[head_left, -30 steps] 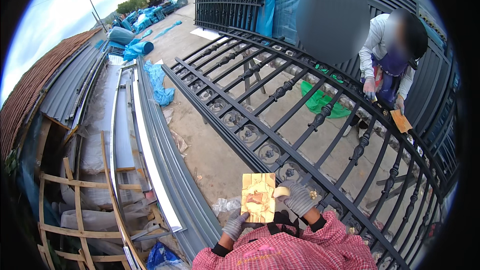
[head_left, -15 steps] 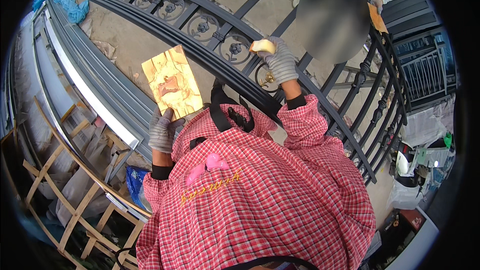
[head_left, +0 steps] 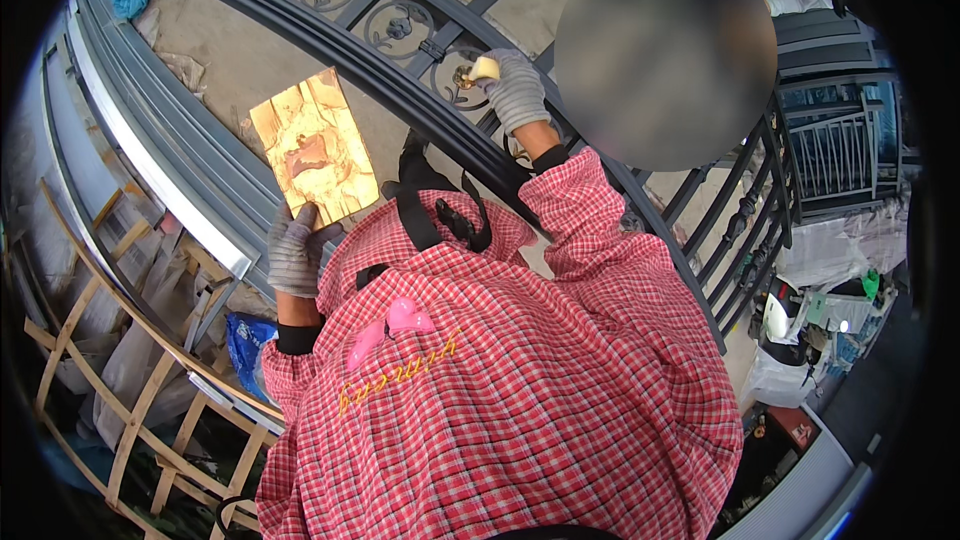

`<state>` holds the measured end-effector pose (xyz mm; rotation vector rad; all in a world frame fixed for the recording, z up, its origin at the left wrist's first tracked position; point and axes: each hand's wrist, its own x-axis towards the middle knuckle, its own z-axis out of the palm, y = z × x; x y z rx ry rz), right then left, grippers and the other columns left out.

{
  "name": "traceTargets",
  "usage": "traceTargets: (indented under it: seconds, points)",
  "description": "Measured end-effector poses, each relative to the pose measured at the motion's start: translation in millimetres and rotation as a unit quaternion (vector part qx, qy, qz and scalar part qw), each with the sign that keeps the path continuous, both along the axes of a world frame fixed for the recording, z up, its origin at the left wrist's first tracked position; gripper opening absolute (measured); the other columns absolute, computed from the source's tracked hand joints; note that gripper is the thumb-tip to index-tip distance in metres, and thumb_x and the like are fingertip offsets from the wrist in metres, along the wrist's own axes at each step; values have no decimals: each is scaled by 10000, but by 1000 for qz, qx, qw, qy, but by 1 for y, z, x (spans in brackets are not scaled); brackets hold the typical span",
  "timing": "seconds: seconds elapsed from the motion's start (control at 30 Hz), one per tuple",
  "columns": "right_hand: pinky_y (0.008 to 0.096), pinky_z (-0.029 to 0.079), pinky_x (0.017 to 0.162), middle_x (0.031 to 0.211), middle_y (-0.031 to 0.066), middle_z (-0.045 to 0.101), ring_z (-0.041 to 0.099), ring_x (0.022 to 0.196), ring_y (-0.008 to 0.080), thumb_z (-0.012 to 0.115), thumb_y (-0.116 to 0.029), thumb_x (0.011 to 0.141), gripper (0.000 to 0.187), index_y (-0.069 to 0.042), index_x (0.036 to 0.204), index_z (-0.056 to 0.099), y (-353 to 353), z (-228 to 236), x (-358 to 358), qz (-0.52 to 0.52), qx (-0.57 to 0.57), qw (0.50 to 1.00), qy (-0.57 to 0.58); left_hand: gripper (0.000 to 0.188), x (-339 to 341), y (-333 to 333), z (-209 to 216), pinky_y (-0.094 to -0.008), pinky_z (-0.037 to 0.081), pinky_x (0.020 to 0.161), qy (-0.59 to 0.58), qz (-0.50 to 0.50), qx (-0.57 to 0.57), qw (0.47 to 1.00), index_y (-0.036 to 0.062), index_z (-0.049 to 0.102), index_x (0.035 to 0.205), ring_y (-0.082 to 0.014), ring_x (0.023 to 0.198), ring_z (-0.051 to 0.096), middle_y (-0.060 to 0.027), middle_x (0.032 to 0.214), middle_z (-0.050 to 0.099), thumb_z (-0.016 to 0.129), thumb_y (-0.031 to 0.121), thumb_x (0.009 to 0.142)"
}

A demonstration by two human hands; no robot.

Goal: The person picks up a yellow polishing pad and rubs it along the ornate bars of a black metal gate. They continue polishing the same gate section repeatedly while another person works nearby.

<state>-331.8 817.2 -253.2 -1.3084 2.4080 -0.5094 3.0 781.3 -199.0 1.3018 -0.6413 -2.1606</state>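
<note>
Left head-worn fisheye view, facing steeply down, close above a red checked garment, dark railing farther off

Red checked smock, black cuffs, grey striped gloves

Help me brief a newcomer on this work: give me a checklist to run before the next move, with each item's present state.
1. Left grip secure on the gold sheet: ok, held by its lower edge.
2. Right grip on the pale block: ok, block held at the fingers.
3. Gloves worn: ok, grey on both hands.
4. Gold sheet surface smooth: not ok, creased, with a reddish patch near the middle.
5. Block touching the nearest flower ornament: cannot tell; they overlap or nearly meet in this view.
6. Neighbouring flower ornament up the railing gold: not ok, it looks dark.
</note>
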Motion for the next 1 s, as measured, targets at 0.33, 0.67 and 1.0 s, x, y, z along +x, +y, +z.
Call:
traceTargets:
  seconds: [0.33, 0.67, 1.0]
  points:
    - [367, 440, 723, 860, 139, 572, 545, 823, 301, 652, -170, 624, 276, -78, 874, 578, -1, -8, -2, 8, -44, 999, 12, 433, -1, 0, 0, -262, 533, 578, -15, 3, 3, 1000, -40, 361, 1156, -189, 795, 584, -116, 1014, 531, 531, 95, 782]
    - [365, 433, 730, 883, 144, 560, 540, 837, 304, 673, -183, 601, 325, -69, 889, 573, -5, 10, 4, 35, -3, 999, -25, 413, -3, -1, 2, -252, 526, 567, -11, 7, -1, 1000, -41, 385, 1140, -185, 749, 590, -116, 977, 549, 533, 98, 781]
    - [358, 417, 772, 948, 140, 547, 521, 885, 305, 623, -144, 640, 282, -78, 908, 566, 0, 3, 21, 159, -8, 987, -11, 417, -3, 4, -1, -251, 530, 576, -14, 18, 9, 1000, -45, 368, 1147, -188, 753, 595, -124, 984, 550, 522, 95, 785]
